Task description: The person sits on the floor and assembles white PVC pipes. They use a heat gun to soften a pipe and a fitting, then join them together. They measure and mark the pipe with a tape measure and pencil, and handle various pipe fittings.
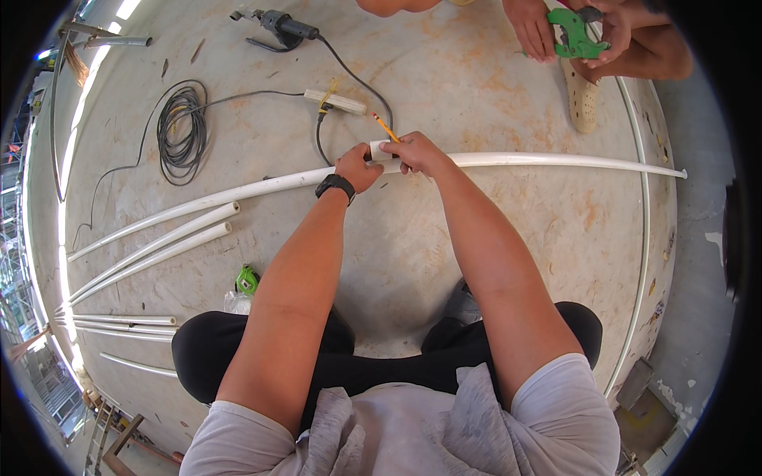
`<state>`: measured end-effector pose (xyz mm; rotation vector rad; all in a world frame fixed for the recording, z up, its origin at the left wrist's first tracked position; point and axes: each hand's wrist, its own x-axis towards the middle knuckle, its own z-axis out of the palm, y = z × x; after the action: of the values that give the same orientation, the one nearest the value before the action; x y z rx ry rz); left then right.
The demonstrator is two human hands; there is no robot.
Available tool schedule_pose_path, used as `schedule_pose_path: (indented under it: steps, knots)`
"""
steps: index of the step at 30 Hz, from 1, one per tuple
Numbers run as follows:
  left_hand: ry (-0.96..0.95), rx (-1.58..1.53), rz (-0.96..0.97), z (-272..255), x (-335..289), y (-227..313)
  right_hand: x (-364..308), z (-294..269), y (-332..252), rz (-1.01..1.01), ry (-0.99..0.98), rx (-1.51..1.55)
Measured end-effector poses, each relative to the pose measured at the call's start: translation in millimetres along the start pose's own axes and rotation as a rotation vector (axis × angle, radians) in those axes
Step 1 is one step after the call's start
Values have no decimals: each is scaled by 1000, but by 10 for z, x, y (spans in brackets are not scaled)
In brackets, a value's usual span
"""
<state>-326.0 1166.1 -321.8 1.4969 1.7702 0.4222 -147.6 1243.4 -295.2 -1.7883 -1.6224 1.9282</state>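
A long white plastic pipe (516,159) lies across the floor in front of me, bending slightly through the view. Over its middle, a short white pipe piece (379,150) sits between my two hands. My left hand (359,168), with a black watch on the wrist, is closed around the left end of that short piece. In my right hand (416,154) a yellow pencil (386,127) is pinched, its eraser end pointing up and away. The fingers of this hand meet the right side of the short piece; the pencil's tip is hidden.
More white pipes (175,236) lie at left, near a green tape measure (247,280). Ahead are a power strip (343,102), a coiled black cable (181,135) and a corded power tool (287,30). At far right, another person's hands hold a green pipe cutter (575,35).
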Motion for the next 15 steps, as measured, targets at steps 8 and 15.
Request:
schedule_pose_path:
  steps: [8,15]
  knots:
    - [-8,0,-10,-3,0,5,26,0,24,-13,-3,5]
    - [4,0,-12,-12,-15,35,7,8,9,-9,14,-4]
